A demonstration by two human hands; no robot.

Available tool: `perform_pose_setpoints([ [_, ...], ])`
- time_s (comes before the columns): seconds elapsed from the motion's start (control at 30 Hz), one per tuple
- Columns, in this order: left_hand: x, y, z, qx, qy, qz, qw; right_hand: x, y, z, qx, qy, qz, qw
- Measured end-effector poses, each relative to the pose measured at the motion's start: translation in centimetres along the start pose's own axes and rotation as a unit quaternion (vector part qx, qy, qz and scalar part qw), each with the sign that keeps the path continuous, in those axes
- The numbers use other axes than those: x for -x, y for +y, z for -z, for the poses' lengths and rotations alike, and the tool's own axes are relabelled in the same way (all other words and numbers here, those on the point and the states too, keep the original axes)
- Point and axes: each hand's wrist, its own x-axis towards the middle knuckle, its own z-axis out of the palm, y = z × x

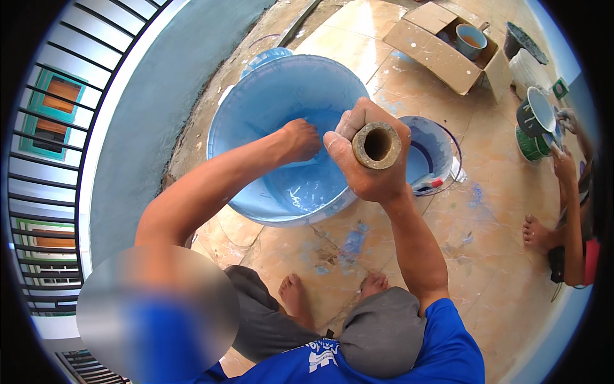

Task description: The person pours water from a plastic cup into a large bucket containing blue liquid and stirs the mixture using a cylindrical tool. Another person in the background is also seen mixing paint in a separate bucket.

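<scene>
My right hand (374, 150) is closed around a hollow pipe (362, 146), its thick brownish open end pointing up at me. White residue coats the fingers and thumb. The rest of the pipe is hidden behind this hand. My left hand (299, 140) is curled closed inside a large blue tub (240, 121). What it grips, if anything, I cannot make out. Pale blue liquid (300, 185) lies in the bottom of the tub. Just right of it, partly behind my right hand, stands a paint-stained bucket (441, 137) with a red-tipped tool (430, 185) at its rim.
Behind the tub is another blue container (267, 59). A cardboard box (435, 48) holding a small pot (470, 42) lies at the back right. Another person's hands (563, 160) hold cans (536, 118) at far right. Blue paint stains (354, 240) mark the tiled floor; a wall (137, 115) runs along the left.
</scene>
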Motion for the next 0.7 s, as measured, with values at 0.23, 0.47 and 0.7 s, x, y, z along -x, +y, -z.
perform_pose_setpoints([
  [0.23,-2.5,-0.3,-2.8,-0.013,0.017,-0.049,0.999,-0.1,0.0,0.2,0.026,0.005,-0.008,1.0],
  [0.47,-3.0,0.2,-0.6,0.069,-0.034,0.0,0.997,0.4,0.7,0.5,0.002,0.007,-0.016,1.0],
  [0.7,-4.7,-1.1,-1.9,0.024,-0.036,-0.059,0.997,0.3,0.6,-0.1,-0.021,0.024,-0.009,0.999],
])
